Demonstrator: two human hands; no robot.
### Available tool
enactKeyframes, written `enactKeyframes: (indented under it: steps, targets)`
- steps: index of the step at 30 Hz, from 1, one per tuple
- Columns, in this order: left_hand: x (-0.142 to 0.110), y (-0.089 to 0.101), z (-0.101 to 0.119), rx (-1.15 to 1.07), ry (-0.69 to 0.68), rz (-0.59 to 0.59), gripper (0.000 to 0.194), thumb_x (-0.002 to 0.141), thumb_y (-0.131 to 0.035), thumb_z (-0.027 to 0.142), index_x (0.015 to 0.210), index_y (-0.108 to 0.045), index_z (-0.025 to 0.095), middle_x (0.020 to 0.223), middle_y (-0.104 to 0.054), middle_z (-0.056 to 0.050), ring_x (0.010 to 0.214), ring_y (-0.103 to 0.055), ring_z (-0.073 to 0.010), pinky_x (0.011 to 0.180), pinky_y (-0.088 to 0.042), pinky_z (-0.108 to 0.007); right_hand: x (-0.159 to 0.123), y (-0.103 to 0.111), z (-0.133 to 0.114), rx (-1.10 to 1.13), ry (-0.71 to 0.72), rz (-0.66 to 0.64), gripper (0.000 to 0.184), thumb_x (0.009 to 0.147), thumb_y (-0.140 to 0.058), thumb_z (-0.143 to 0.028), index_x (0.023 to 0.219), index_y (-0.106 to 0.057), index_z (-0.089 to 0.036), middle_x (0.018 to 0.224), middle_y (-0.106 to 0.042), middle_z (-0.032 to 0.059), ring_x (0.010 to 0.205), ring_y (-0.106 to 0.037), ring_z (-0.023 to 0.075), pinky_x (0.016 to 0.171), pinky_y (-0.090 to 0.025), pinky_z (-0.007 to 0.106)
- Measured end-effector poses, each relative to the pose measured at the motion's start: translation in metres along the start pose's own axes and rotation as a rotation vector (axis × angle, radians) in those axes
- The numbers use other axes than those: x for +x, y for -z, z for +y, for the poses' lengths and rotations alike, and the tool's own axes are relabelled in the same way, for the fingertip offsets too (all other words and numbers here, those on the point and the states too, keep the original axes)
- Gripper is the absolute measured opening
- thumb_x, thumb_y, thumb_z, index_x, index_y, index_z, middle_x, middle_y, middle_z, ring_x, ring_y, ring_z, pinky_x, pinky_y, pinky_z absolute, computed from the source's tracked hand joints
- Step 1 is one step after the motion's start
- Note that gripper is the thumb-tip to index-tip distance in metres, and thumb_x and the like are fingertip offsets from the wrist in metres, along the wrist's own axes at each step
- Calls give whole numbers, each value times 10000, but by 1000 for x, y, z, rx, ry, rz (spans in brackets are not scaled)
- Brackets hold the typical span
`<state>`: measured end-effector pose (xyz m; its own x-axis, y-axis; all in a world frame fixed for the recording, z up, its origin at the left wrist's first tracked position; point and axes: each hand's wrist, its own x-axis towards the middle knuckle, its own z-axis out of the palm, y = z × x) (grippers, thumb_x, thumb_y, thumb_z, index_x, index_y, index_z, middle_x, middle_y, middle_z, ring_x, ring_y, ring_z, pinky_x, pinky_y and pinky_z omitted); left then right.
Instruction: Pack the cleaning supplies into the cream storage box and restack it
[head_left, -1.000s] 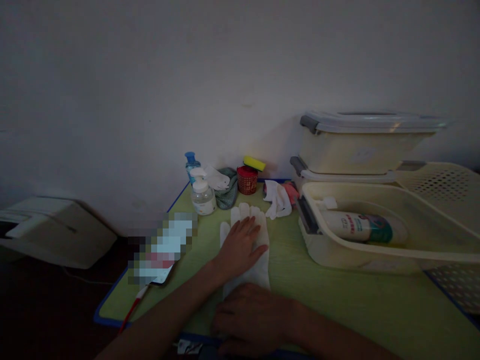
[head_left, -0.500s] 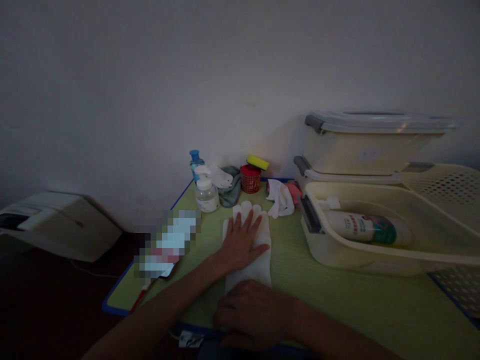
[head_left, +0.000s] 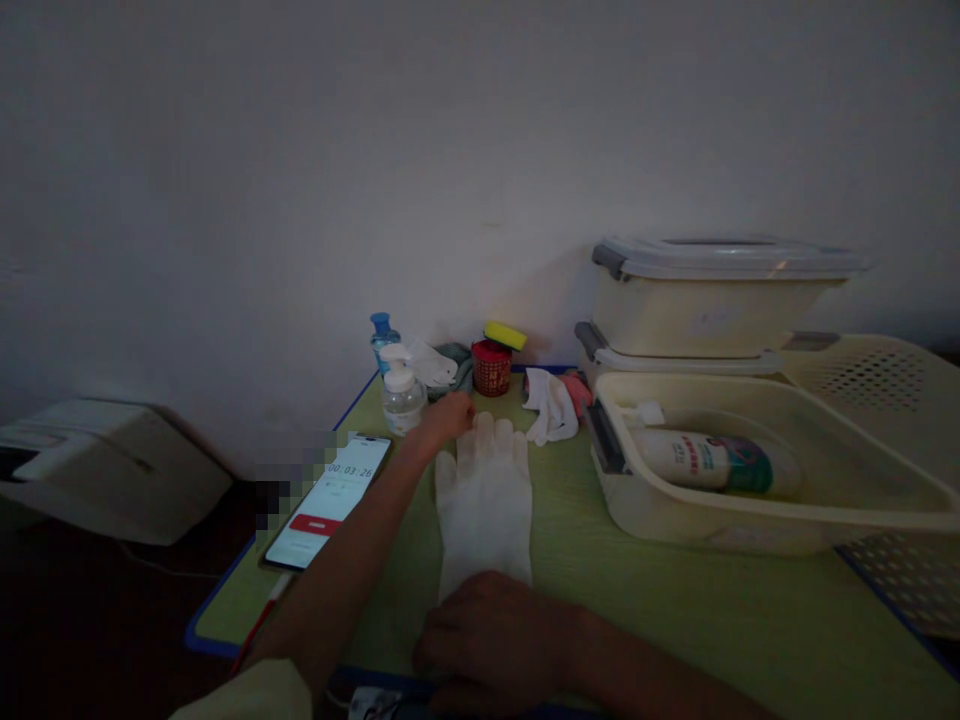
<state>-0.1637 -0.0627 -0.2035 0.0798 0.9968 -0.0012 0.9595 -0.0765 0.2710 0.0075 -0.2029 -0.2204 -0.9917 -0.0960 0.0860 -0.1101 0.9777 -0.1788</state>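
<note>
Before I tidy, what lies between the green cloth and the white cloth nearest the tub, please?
A red container topped by a yellow sponge, head view.

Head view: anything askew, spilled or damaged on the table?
The white-green bottle lies on its side in the open bin, and the yellow sponge sits tilted atop the red pot; both look slightly untidy. The glove lies flat. No spill or damage shows, though the picture is dim.

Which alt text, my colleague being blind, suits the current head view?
A white glove lies flat on a green table, its near end covered by the right hand, the left hand at its far end. A lit phone lies left, an open cream tub stands right.
</note>
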Motion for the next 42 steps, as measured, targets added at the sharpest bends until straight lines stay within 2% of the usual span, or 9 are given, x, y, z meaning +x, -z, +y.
enactKeyframes:
  steps: [9,13,16,19,23,29,35,39,42]
  targets:
    - [11,-10,-15,-61,-20,-44,124,664,-568,128,743,-663,122,813,-674,-85,759,-619,-171,717,-460,-248,-1,1,1,5,-2,13,216,862,-459,-394,904,-510,-189,768,-610,-31,644,-554,107,510,-331,244]
    - [13,-11,-18,-93,-32,-14,169,655,-579,111,805,-657,106,835,-670,-83,753,-610,-166,701,-458,-244,0,1,0,5,-3,14,231,860,-463,-404,896,-521,-183,752,-610,-34,636,-554,108,522,-339,242]
    - [15,-8,-15,-113,-33,40,251,665,-557,81,899,-647,92,879,-665,-95,801,-608,-174,715,-453,-246,0,-1,0,12,-14,14,244,872,-438,-411,904,-524,-186,751,-614,-33,639,-558,109,522,-338,245]
    - [17,-4,-8,-139,-51,82,250,719,-542,126,943,-652,102,899,-664,-99,833,-611,-185,738,-451,-259,0,-1,0,24,-20,8,241,876,-425,-411,900,-520,-190,752,-616,-28,648,-563,114,512,-332,249]
    - [18,-8,-1,-161,-74,84,238,718,-602,210,922,-672,110,877,-673,-97,821,-622,-200,733,-458,-276,0,0,0,24,-18,13,231,876,-430,-399,880,-518,-186,745,-617,-28,652,-566,111,523,-334,248]
    - [17,-19,3,-141,-53,90,239,670,-602,113,896,-679,126,915,-669,-89,876,-615,-204,769,-456,-280,0,0,0,32,-14,3,222,868,-448,-389,896,-521,-181,772,-627,-10,647,-565,117,529,-337,250]
    - [11,-16,11,-110,-28,113,195,698,-519,84,810,-670,136,897,-660,-87,866,-605,-195,747,-446,-279,0,-1,0,23,-15,13,228,867,-449,-391,920,-525,-182,778,-618,-20,661,-563,111,535,-343,248]
    - [8,-16,14,-94,4,129,248,697,-537,106,920,-645,123,910,-657,-96,861,-607,-204,724,-444,-282,0,0,0,18,-16,1,219,859,-463,-394,883,-521,-185,759,-612,-28,650,-561,107,523,-343,246]
    - [9,-16,13,-91,8,116,218,712,-530,114,886,-659,129,884,-663,-88,854,-612,-192,725,-442,-268,0,1,-1,7,-25,-3,207,858,-467,-386,891,-522,-189,770,-616,-30,659,-567,107,525,-344,248]
